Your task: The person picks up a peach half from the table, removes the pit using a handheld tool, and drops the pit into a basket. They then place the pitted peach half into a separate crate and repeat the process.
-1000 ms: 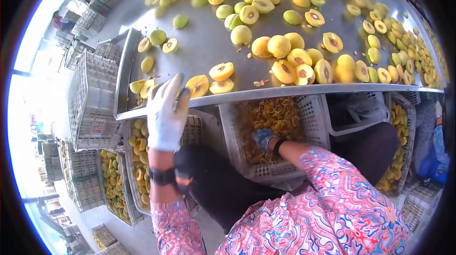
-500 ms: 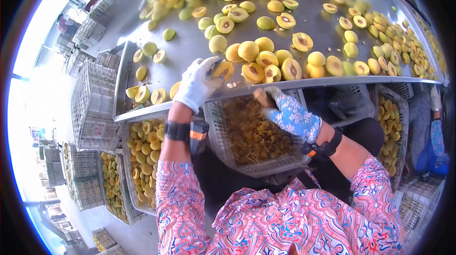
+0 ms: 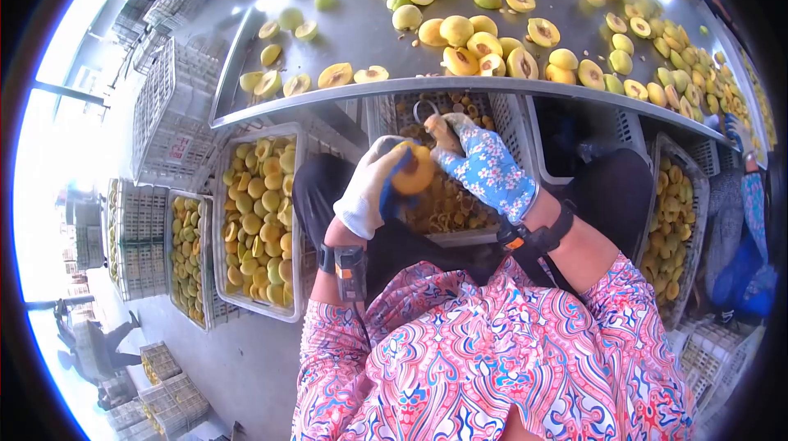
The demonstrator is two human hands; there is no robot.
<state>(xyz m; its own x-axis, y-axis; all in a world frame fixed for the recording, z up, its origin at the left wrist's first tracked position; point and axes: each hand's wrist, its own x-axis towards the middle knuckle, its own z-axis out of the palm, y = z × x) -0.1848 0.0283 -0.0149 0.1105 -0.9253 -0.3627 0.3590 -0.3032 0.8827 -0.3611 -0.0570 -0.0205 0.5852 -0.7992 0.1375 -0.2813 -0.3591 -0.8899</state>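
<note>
My left hand (image 3: 371, 188), in a white glove with blue on the palm side, is closed around a yellow peach half (image 3: 414, 170) with its cut face turned right. Just right of it, my right hand (image 3: 488, 166) wears a blue flowered glove. It grips the handle of a loop-bladed pitting knife (image 3: 424, 106), whose curved metal ring points up and away from the fruit. Both hands are over a crate (image 3: 386, 125) of peels and scraps, between my knees. Halved peaches (image 3: 484, 43) lie along the near part of the metal table.
The metal table's raised edge (image 3: 460, 86) runs just beyond my hands. A crate of peach halves (image 3: 261, 219) stands at left, another crate (image 3: 675, 236) at right. Stacked crates (image 3: 180, 117) fill the far left. A co-worker's gloved hand (image 3: 741, 135) shows at the right edge.
My left hand has come from the tabletop down over the scrap crate with the peach half. My right hand has risen slightly, its loop now visible. The view has tilted downward.
</note>
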